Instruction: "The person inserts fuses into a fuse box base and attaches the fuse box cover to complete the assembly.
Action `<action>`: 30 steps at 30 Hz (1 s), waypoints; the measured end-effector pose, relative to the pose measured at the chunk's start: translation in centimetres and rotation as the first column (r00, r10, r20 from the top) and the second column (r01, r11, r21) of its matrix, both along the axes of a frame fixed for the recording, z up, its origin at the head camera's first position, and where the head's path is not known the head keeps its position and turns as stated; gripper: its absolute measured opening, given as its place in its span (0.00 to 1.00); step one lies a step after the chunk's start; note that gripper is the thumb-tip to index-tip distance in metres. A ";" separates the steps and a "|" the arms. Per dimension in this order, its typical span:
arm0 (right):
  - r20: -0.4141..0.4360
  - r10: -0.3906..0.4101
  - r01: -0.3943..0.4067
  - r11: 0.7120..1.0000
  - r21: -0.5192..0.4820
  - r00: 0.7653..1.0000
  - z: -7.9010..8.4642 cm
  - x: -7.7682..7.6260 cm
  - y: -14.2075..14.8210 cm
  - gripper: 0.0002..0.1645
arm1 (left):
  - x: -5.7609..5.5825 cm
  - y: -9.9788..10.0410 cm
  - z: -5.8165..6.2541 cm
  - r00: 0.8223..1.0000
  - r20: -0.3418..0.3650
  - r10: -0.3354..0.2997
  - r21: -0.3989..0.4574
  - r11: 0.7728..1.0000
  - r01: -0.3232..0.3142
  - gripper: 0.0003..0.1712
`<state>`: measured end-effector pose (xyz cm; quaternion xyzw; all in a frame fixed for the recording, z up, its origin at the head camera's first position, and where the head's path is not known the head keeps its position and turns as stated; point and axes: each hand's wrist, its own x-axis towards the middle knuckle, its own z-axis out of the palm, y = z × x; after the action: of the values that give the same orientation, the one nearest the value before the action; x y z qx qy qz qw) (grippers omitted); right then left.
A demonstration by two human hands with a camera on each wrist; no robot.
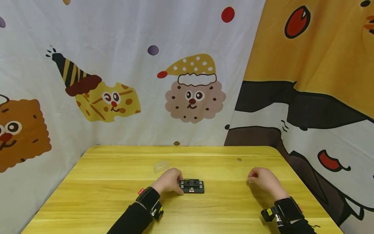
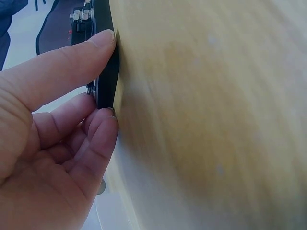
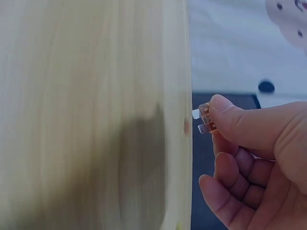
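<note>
A black fuse block with metal screw terminals lies flat on the wooden table. My left hand grips its left end, the thumb on the near edge and the fingers on the far side. In the left wrist view, the thumb lies along the side of the block's black base. To the right, my right hand is raised over the table. Its thumb and index finger pinch a small clear orange blade fuse, its two metal prongs pointing away from the fingertips. The other fingers are loosely curled.
Behind the left hand lies a clear plastic cover. A small brownish piece rests near the table's back edge, beyond the right hand. A printed curtain hangs behind the table.
</note>
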<state>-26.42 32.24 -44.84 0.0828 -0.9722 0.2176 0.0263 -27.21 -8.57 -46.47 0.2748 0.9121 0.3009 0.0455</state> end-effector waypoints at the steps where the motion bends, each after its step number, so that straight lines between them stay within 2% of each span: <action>1: -0.004 0.011 -0.011 1.000 -0.009 1.000 -0.1 -0.1 -0.6 0.07 | 0.0 0.0 0.0 1.000 -0.002 0.000 0.001 1.000 0.000 0.22; 13: -0.029 0.107 -0.109 0.991 -0.082 0.994 -1.0 -1.4 -5.6 0.07 | 0.0 0.0 0.1 1.000 0.005 0.002 0.005 1.000 -0.002 0.22; 23: -0.006 0.122 -0.122 0.986 -0.113 0.992 -1.9 -2.0 -9.2 0.09 | -0.2 0.0 -0.2 1.000 -0.002 0.004 -0.006 1.000 -0.004 0.22; 30: -0.030 0.153 -0.156 0.980 -0.123 0.988 -2.3 -2.3 -11.8 0.10 | -0.2 -0.1 -0.3 1.000 -0.005 0.005 -0.009 1.000 -0.005 0.22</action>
<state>-28.75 20.44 -47.10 0.1585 -0.9470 0.2783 0.0242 -27.45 -8.65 -46.80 0.2731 0.9142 0.2963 0.0436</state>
